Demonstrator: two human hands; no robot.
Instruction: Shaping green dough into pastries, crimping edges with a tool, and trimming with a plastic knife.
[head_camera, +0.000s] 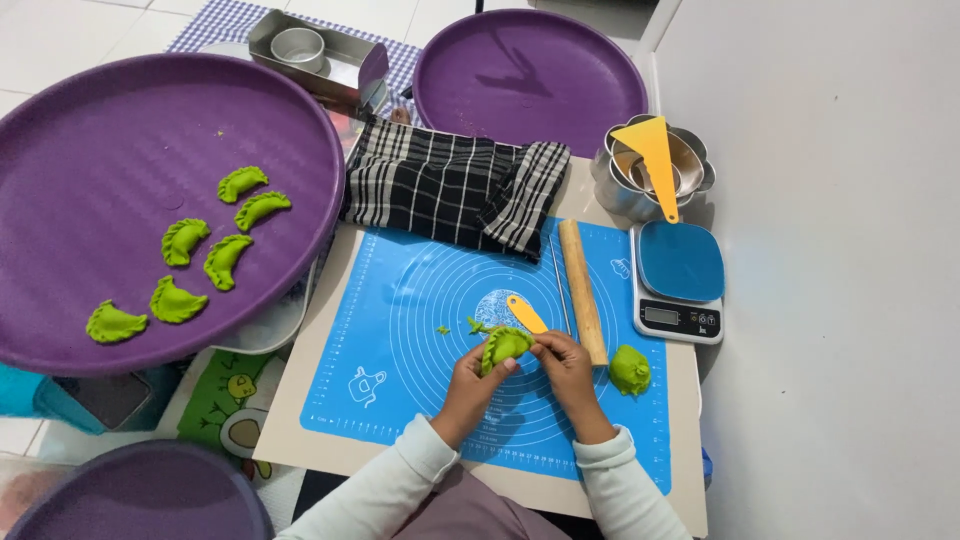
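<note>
A large purple tray (150, 130) is seen at the left, on which six folded green dumplings (185, 240) are laid apart from one another. A blue silicone mat (400, 330) is spread over the board, with a wooden rolling pin (583, 290) laid along its right part and a green dough lump (630, 369) just beside it. Above the mat, a green dumpling (505, 345) is gripped by the left hand (470, 385), while its edge is pinched by the right hand (565, 365).

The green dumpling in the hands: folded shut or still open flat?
Folded: the green dumpling shows a half-moon shape with a crimped edge, pinched between left hand and right hand.
</note>
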